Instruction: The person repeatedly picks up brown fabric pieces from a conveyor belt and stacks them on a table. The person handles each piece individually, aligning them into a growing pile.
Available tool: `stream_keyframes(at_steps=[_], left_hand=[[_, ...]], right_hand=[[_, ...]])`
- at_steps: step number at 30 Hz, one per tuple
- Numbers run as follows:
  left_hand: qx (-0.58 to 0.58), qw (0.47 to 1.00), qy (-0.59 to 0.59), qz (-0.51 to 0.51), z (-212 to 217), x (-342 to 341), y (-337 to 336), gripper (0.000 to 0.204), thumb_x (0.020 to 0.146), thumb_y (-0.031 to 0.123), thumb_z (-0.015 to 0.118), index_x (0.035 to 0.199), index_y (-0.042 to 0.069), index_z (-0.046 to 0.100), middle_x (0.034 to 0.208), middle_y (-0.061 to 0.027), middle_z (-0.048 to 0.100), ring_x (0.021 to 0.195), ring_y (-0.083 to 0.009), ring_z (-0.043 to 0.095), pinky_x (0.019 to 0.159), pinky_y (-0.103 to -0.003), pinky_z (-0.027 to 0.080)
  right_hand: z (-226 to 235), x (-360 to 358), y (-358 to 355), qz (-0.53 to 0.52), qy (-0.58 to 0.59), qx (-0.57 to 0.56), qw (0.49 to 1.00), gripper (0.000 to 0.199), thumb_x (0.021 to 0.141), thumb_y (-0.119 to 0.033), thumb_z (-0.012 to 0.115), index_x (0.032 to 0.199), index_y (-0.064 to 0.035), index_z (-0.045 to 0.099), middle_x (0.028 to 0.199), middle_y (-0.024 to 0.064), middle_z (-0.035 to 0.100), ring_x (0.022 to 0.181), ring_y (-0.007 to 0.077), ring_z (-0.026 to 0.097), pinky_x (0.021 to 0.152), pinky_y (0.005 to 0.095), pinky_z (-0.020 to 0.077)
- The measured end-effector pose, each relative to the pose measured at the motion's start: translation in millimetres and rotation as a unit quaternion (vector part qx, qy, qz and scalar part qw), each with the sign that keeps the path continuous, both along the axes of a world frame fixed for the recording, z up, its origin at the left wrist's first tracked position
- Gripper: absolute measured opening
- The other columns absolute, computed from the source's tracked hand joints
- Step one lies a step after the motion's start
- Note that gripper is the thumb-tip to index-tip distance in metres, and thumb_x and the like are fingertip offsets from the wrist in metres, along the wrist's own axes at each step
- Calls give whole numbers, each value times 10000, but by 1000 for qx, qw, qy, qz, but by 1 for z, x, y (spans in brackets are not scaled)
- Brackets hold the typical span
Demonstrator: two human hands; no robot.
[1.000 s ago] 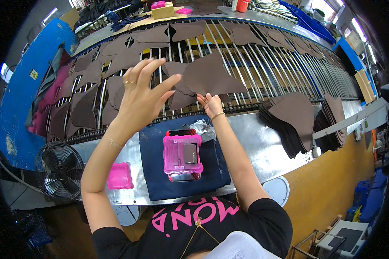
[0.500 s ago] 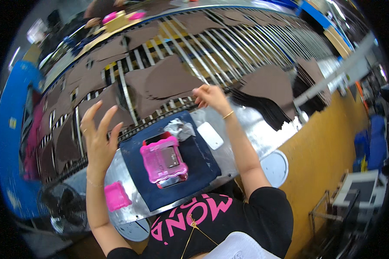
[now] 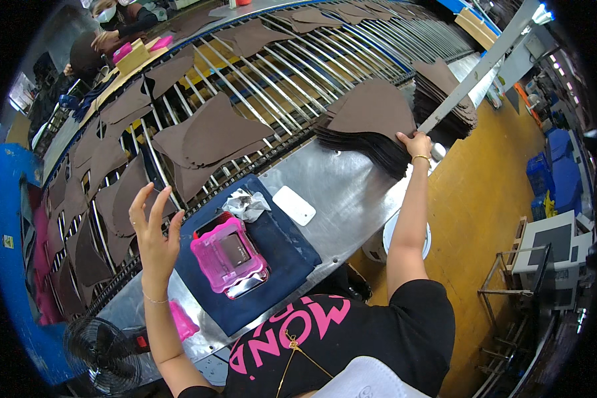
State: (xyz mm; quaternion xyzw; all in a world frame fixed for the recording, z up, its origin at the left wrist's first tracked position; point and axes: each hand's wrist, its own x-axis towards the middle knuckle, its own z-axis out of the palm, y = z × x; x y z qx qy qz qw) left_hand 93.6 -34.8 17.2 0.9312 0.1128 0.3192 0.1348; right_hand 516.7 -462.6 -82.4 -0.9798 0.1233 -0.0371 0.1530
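My right hand [image 3: 416,144] is at the right corner of a stack of dark brown cut sheet pieces [image 3: 373,109], thumb and fingers closed on its edge. How many pieces it grips, I cannot make out. My left hand [image 3: 154,229] is raised with its fingers spread and nothing in it, left of a folded dark blue cloth [image 3: 288,249]. Brown pieces of the same kind [image 3: 212,132] lie overlapping on the metal slats of a conveyor [image 3: 298,93] beyond both hands.
On the cloth are a pink scalloped tray [image 3: 209,255] and crumpled clear wrapping [image 3: 247,205]. A white flat rounded object [image 3: 294,205] lies beside it. Another brown stack [image 3: 448,89] and a grey pole [image 3: 481,66] stand at right. A fan [image 3: 103,355] is lower left; a masked person [image 3: 123,23] works far left.
My right hand has moved right, from above the near edge of the conveyor to the corner of the brown stack. My left hand stays raised and open. The whole view has shifted.
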Motion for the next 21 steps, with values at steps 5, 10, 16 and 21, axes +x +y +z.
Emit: stream_keyframes(at_steps=[5,10,16,21], left_hand=[[-28,1000,-6,-4,-5,-7,0,444,838,121,675,1265,105,554,1300,-133,465,1213,-308,438,1014,-415,347],[-40,999,-8,11,-6,-20,0,440,834,116,679,1257,103,560,1285,-125,476,1175,-307,467,992,-402,369],[-62,998,-24,-12,-7,-13,-3,456,806,104,703,1244,119,576,1249,-119,504,1118,-304,498,958,-387,400],[-67,997,-25,-41,-5,-7,-12,483,800,102,702,1260,139,561,1242,-114,503,1118,-301,501,956,-404,400]], right_hand=[[9,9,-11,-23,-23,22,999,643,644,-510,806,1058,-38,670,1183,187,623,1132,312,581,937,450,467],[34,-5,4,90,-38,6,995,386,751,-305,761,998,-38,633,1008,209,677,978,349,648,855,414,501],[36,-15,8,153,-151,66,974,225,829,-169,640,1035,-81,612,955,144,686,948,339,647,828,418,501],[53,-21,38,155,-100,60,981,564,805,-85,613,1319,-105,382,1067,211,620,988,406,609,878,449,484]])
